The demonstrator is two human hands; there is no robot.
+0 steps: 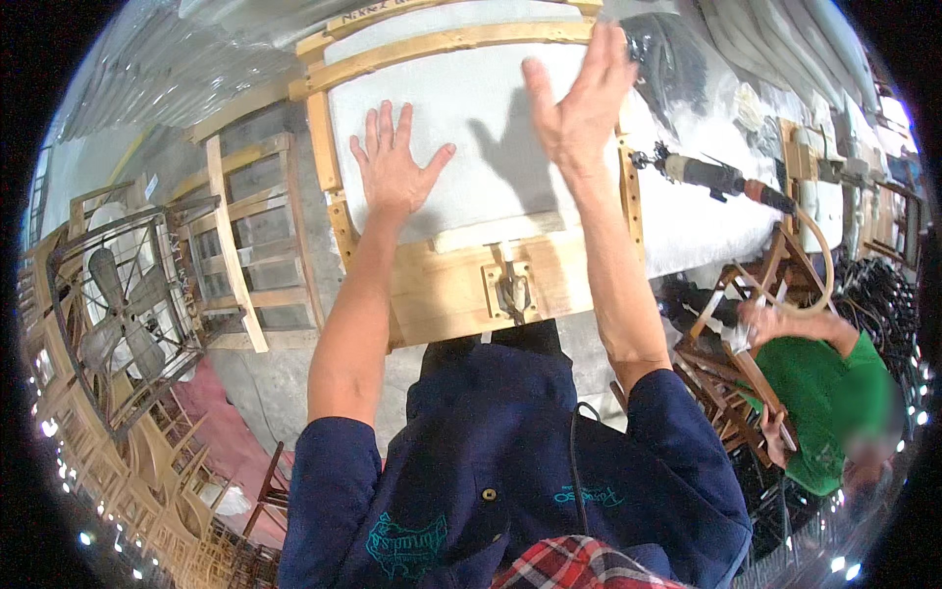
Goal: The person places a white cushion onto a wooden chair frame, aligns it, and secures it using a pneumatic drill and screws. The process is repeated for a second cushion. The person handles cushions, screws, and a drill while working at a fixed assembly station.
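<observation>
A pale wood frame (322,137) sits directly before the person, bolt-holed along its sides. Smoothing across it is probably best done with flat palms and even pressure, keeping fingertips off the wooden edges. Inside the frame lies a white panel (422,79), plain and matte. The right hand (579,113), blurred, is spread wide, seemingly above it, gripping nothing; the left hand (397,165), also spread and holding nothing, appears to rest on it. Nearest the body, a metal clamp (511,290) is mounted on the wood.

Teal lettering (407,543) stands in 2 places on the navy shirt (491,432), dark handwriting (381,15) on a wooden bar (339,24).
</observation>
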